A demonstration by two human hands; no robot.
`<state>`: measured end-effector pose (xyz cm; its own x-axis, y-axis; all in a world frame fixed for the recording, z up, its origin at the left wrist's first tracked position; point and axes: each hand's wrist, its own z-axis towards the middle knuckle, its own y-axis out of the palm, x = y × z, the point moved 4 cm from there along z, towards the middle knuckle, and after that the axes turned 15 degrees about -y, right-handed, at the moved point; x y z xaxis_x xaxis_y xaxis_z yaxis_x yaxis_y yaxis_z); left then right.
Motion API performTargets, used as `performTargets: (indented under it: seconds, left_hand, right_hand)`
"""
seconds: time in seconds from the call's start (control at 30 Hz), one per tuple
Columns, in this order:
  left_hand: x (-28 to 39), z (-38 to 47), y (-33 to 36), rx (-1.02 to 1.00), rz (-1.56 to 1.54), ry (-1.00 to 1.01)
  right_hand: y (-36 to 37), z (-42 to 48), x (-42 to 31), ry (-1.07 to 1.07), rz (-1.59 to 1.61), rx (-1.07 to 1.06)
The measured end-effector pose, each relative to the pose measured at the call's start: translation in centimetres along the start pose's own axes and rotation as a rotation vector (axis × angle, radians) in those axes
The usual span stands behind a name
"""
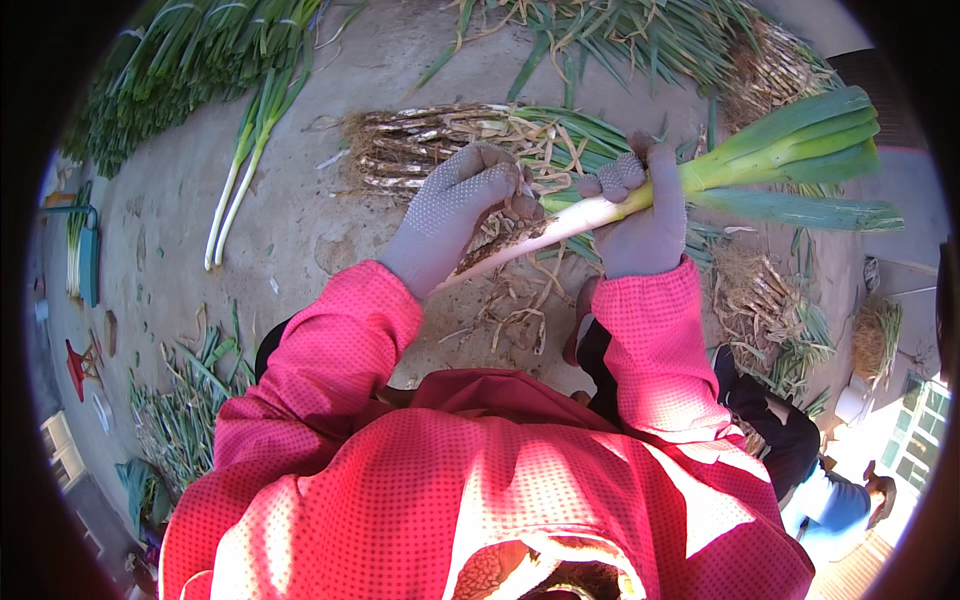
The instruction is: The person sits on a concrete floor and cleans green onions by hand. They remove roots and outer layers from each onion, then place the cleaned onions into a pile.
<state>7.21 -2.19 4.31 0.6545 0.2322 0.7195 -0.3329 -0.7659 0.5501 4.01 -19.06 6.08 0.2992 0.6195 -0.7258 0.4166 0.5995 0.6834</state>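
Note:
A large green onion or leek (581,217) lies slanting between my gloved hands, its green leaves to the upper right and its white stalk, streaked with soil, to the lower left. My right hand (645,202) is closed around the stalk just below the leaves. My left hand (480,199) has its fingertips pinched at the dirty outer skin; whether a loose strip is between them I cannot tell. The stalk's root end is hidden behind my left wrist. Below my hands, a bundle of unpeeled stalks (397,146) with dry roots lies on the concrete floor.
Two clean stalks (244,169) lie at the left, near a heap of tied green bundles (180,60). More unpeeled stalks (780,71) lie at the upper right. Leaf scraps (187,405) are piled at the lower left. Another person (825,495) is at the lower right.

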Motion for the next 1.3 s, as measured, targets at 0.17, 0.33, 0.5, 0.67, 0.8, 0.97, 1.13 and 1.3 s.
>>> performTargets:
  seconds: [0.17, 0.33, 0.5, 0.67, 0.8, 0.97, 1.13, 1.3]
  left_hand:
    - [1.3, -0.4, -0.7, 0.066, 0.321, -0.013]
    - [0.4, -1.0, 1.5, 0.11, 1.008, 0.269]
    - [-0.9, -0.8, 2.3, 0.111, 1.156, 0.419]
    - [-1.3, -0.8, 2.6, 0.244, 1.36, 0.581]
    - [-1.6, -0.7, 2.5, 0.355, 1.412, 0.485]
    - [-0.7, -0.2, 1.2, 0.29, 0.957, 0.17]
    - [0.3, -0.4, 1.5, 0.164, 0.999, 0.178]
    - [-0.8, -0.4, 2.3, 0.129, 1.12, 0.233]
  right_hand:
    - [-0.4, 1.4, -1.8, -0.047, 0.086, -0.051]
    - [0.0, 1.0, -1.8, -0.036, 0.069, -0.062]
    - [0.4, 0.3, -1.2, -0.017, 0.052, -0.034]
    - [0.3, 0.4, -0.8, -0.02, 0.02, 0.0]
    - [0.1, 0.0, -0.4, -0.024, -0.069, 0.048]
    - [0.0, 0.2, -0.9, -0.028, -0.001, 0.033]
    - [-0.4, 0.7, -1.4, -0.049, 0.027, 0.055]
    - [-0.2, 0.4, -1.0, -0.04, -0.021, 0.075]
